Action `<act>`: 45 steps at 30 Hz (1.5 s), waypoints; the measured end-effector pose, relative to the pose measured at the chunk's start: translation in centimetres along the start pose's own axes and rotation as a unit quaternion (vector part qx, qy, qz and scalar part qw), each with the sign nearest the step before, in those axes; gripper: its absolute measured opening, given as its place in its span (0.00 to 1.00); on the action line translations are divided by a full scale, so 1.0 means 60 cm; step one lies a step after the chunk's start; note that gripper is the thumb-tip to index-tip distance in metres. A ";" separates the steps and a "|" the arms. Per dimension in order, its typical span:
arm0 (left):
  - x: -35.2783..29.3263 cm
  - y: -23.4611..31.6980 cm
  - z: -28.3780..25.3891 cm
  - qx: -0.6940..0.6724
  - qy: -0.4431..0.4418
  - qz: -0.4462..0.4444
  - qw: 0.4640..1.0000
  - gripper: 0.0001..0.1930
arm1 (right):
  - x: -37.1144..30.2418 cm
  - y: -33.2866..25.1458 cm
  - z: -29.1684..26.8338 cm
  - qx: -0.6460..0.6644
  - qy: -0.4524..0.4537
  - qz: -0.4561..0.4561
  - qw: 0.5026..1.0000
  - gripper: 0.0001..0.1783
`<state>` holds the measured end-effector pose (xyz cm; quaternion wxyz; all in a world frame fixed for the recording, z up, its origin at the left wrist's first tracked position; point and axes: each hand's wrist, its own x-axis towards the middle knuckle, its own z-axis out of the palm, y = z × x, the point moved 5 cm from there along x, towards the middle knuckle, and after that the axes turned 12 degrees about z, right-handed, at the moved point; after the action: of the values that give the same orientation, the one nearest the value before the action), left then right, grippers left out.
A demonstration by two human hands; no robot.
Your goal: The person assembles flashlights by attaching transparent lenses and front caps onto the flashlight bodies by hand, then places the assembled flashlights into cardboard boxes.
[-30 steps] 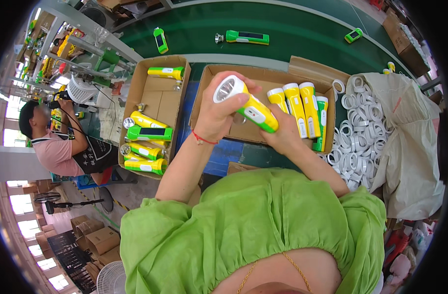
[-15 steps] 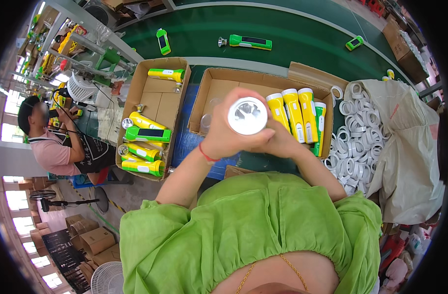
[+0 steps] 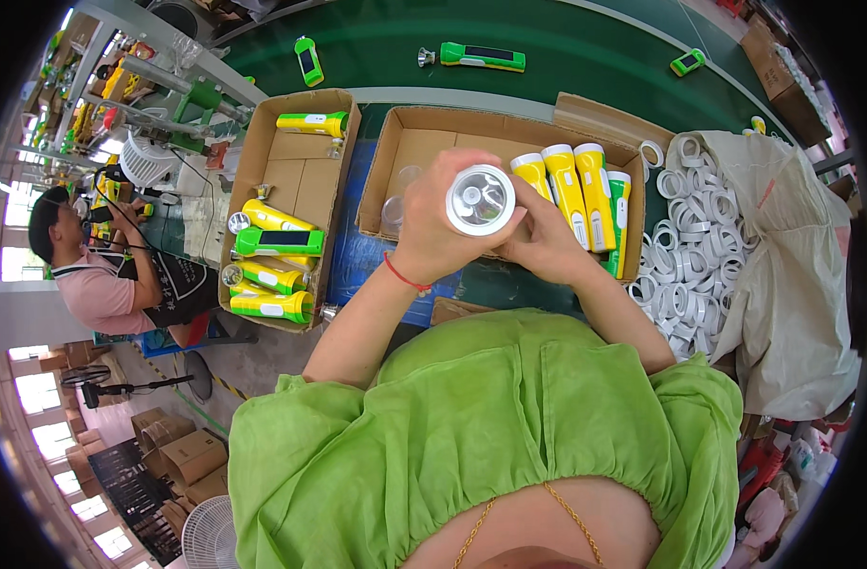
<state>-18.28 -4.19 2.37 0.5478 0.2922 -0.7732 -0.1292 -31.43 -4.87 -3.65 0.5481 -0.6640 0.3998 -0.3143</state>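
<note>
At the far left, I see a co-worker in a pink shirt (image 3: pixel 100 296). Next comes a shallow, open cardboard box (image 3: pixel 296 166) with yellow-and-green plastic flashlights (image 3: pixel 279 242) lying inside. At centre, the left hand (image 3: pixel 432 218) curls its fingers around a round, white-rimmed flashlight (image 3: pixel 481 200), its clear lens facing my camera, its body hidden. The right hand (image 3: pixel 545 242) meets it from the right; its fingers are mostly covered, so I cannot tell how closely they grip. I judge this hold works best with the head steady, pressure even around the rim, and fingertips off the lens. Behind, a long cardboard box (image 3: pixel 462 121) holds three yellow flashlights (image 3: pixel 568 194) and a green one (image 3: pixel 619 223), side by side. At the right, white plastic rings (image 3: pixel 694 251) lie heaped beside a pale sack (image 3: pixel 784 294).
</note>
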 end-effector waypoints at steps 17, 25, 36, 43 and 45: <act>-0.018 -0.023 -0.012 -0.205 0.031 -0.129 0.970 0.28 | -0.005 0.012 0.000 -0.010 0.025 -0.011 1.000 0.37; -0.020 0.005 0.011 -0.492 -0.102 -0.153 0.851 0.29 | -0.026 0.013 0.030 -0.025 -0.121 0.112 0.986 0.35; -0.011 0.012 0.011 -0.239 0.002 -0.157 0.958 0.28 | 0.002 0.048 0.013 -0.086 0.102 0.000 0.991 0.35; -0.015 0.019 0.009 -0.117 -0.054 -0.103 0.986 0.28 | 0.001 -0.066 -0.012 0.334 -0.104 -0.044 0.936 0.45; -0.015 0.022 0.011 -0.086 -0.056 -0.068 0.992 0.30 | -0.014 -0.081 0.007 0.254 -0.080 -0.023 0.964 0.39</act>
<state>-19.07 -2.67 2.11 0.5163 0.2881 -0.7674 -0.2482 -30.57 -3.56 1.04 0.7212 -0.5352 0.2468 -0.3640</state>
